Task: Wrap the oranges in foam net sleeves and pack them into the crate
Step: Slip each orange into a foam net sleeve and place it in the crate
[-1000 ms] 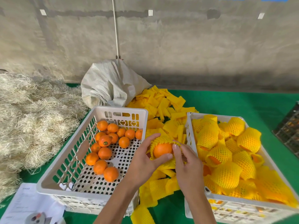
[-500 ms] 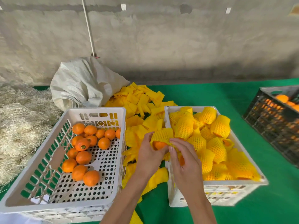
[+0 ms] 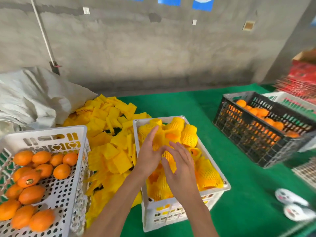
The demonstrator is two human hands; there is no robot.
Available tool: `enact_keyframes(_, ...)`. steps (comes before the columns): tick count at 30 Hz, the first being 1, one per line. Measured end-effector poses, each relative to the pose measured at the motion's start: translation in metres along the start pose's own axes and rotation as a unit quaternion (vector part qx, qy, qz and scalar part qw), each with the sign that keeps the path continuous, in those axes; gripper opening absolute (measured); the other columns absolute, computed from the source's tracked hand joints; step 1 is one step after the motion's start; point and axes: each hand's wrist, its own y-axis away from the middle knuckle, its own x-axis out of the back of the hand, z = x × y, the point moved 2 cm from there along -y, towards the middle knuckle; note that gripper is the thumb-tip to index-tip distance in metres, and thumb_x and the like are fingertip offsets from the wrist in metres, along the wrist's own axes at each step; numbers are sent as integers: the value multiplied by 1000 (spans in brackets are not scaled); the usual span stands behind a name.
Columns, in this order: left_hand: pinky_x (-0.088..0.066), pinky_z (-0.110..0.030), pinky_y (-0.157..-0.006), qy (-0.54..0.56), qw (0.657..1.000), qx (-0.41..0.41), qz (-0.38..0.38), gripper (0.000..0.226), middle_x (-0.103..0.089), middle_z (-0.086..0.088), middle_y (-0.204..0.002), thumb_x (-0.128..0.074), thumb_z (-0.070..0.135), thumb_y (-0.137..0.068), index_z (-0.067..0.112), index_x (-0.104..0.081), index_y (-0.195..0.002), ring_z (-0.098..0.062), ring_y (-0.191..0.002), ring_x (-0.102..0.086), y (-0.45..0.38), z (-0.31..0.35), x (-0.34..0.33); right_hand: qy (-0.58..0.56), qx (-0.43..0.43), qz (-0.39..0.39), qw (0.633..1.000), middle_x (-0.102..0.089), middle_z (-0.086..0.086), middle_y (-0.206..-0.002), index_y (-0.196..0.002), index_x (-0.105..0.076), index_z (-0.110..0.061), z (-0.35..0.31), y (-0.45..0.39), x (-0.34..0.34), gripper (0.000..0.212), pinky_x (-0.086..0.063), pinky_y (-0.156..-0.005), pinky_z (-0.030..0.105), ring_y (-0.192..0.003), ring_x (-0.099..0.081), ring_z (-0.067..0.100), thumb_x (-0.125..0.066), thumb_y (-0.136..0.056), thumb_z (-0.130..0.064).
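Having carried the sleeved orange [image 3: 168, 156] over from beside the white packing crate [image 3: 186, 199], I now set it among the wrapped ones. Left hand [image 3: 150, 154] and right hand [image 3: 179, 168] both spread loose above it, gripping nothing; next, another bare orange [image 3: 61, 171].

Crates: 4 in view, i.e. 2 white ones up front, left white crate [image 3: 51, 134] w/ bare fruit, middle white crate [image 3: 171, 214] w/ wrapped fruit, plus 1 black crate [image 3: 256, 142] at right and 1 more white crate [image 3: 290, 101] behind it. Bare oranges [image 3: 32, 194] in left crate: approx 15 visible. Wrapped oranges [image 3: 189, 135]: too heaped to count. Loose foam sleeves [image 3: 109, 134]: dozens, no exact no. Hands: 2, left hand [image 3: 150, 156] & right hand [image 3: 179, 168]. White sack [image 3: 34, 98]: 1. White round items [image 3: 290, 197] at right: 2
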Motion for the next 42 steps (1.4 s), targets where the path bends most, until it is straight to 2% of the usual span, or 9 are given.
enact_keyframes(6, -31, -34, -125, 1, 999, 16, 51, 61, -43, 7, -158, -62, 0, -99, 20, -44, -154, -6, -147, -36, 8, -15, 40, -42, 18, -49, 998, -54, -10, -145, -135, -63, -18, -19, 4, -37, 39, -30, -120, 32, -143, -38, 11, -68, -97, -19)
enact_keyframes(15, -39, -28, -112, -114, 979, 66, 154, 38, -57, 2, -144, -67, 10, -99, 14, -61, -136, -7, -133, -48, 63, -65, 154, -51, 25, -204, 977, -56, -9, -141, -133, -63, -21, -71, 27, -123, 34, -31, -114, 21, -137, -43, 10, -64, -99, -28)
enact_keyframes(19, -45, -29, -94, -177, 953, 115, 218, 27, -65, -1, -132, -61, 20, -104, 13, -66, -129, -16, -121, -59, 84, -99, 209, -28, 12, -289, 957, -57, -6, -139, -135, -61, -21, -72, 46, -166, 37, -37, -113, 33, -134, -45, 14, -64, -99, -28)
enact_keyframes(23, -51, -45, -98, -241, 921, 300, 65, 36, -55, -13, -147, -51, 19, -107, 11, -56, -142, -33, -120, -60, 94, -153, 248, 4, -31, -404, 914, -55, -4, -144, -142, -55, -26, -60, 72, -212, 45, -39, -110, 38, -133, -47, 18, -65, -98, -26)
enact_keyframes(28, -53, -42, -87, -408, 768, 444, -216, 38, -62, -15, -132, -70, 26, -97, 8, -58, -128, -31, -108, -63, 107, -198, 273, 152, -63, -474, 865, -46, 5, -149, -151, -43, -22, -41, 108, -256, 63, -42, -110, 40, -136, -46, 28, -70, -94, -32)
enact_keyframes(31, -54, -40, -80, -438, 745, 437, -251, 38, -65, -12, -116, -80, 19, -88, 4, -62, -118, -31, -99, -64, 102, -213, 279, 189, -79, -469, 859, -43, 10, -148, -148, -41, -15, -36, 123, -268, 63, -46, -103, 40, -133, -47, 30, -70, -93, -26)
enact_keyframes(35, -57, -45, -93, -471, 694, 457, -296, 57, -63, -12, -124, -84, 14, -83, 6, -56, -132, -35, -113, -65, 105, -228, 277, 151, -121, -405, 893, -60, 15, -123, -123, -59, -6, -33, 125, -271, 29, -50, -89, 40, -113, -59, 33, -63, -95, -8)
enact_keyframes(38, -55, -34, -83, -527, 645, 446, -327, 61, -63, -11, -132, -85, 17, -84, 5, -57, -136, -31, -117, -65, 112, -234, 275, 139, -137, -383, 903, -68, 16, -112, -116, -66, -6, -30, 116, -263, 20, -52, -87, 42, -102, -64, 34, -56, -99, -6)
enact_keyframes(42, -57, -35, -86, -519, 674, 421, -315, 52, -64, -10, -131, -82, 16, -85, 6, -60, -131, -29, -112, -66, 111, -224, 277, 82, -136, -326, 932, -72, 13, -110, -124, -68, -10, -49, 95, -240, 25, -54, -87, 41, -98, -66, 31, -53, -103, -14)
